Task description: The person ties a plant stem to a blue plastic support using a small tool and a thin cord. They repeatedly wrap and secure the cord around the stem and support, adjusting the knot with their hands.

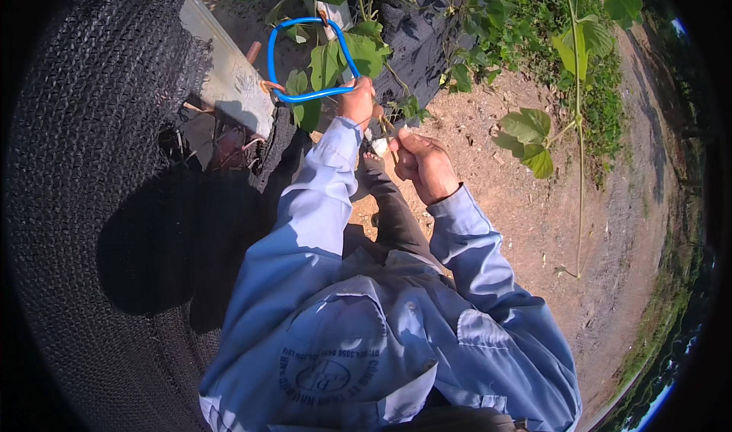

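Note:
A bright blue plastic-covered cable (313, 95) makes a loop through rusty metal loops (272, 86) on two posts. My left hand (356, 102) is closed round the cable at the loop's near right corner. Just right of it and nearer to me, my right hand (428, 165) is closed, thumb against the curled fingers. At its fingertips is a small whitish thing (380, 147) whose kind I cannot make out. What lies inside the right fingers is hidden.
Black mesh netting (91, 173) covers the left side, beside a pale metal post (229, 62). Broad green leaves (326, 62) hang round the cable. A long vine (579, 150) dangles at the right over bare dirt ground (518, 211). Bushes (526, 43) grow beyond.

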Demonstrator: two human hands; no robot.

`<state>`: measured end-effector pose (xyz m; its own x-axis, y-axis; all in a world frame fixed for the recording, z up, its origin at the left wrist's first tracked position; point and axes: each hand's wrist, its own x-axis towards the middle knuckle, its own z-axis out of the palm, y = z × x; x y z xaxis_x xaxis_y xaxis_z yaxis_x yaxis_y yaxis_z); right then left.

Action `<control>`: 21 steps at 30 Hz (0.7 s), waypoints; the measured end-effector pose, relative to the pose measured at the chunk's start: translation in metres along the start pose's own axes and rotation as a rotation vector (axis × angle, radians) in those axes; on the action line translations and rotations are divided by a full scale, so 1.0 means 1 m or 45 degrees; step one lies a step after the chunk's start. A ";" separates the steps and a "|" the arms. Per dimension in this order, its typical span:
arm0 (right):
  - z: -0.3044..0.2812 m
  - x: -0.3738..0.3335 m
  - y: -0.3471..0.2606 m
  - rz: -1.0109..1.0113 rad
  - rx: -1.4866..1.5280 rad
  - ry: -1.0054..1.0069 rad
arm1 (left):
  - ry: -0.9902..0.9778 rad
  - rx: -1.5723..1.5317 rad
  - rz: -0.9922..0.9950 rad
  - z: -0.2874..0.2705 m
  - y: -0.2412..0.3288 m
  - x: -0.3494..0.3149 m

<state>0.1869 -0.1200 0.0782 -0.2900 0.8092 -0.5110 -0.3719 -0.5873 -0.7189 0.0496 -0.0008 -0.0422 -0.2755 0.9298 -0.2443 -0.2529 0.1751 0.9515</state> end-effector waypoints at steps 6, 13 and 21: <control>0.021 -0.033 0.032 -0.305 0.179 0.200 | 0.042 -0.133 -0.167 0.012 0.042 -0.036; 0.027 -0.040 0.035 -0.355 0.131 0.162 | 0.005 -0.243 -0.177 -0.001 0.054 -0.041; 0.017 -0.039 0.022 -0.485 -0.715 0.262 | -0.027 -0.089 -0.191 0.006 0.033 -0.030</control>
<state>0.1745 -0.1651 0.0904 -0.0371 0.9760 -0.2145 0.1127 -0.2092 -0.9714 0.0554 -0.0211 -0.0020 -0.2104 0.9015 -0.3781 -0.3538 0.2904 0.8891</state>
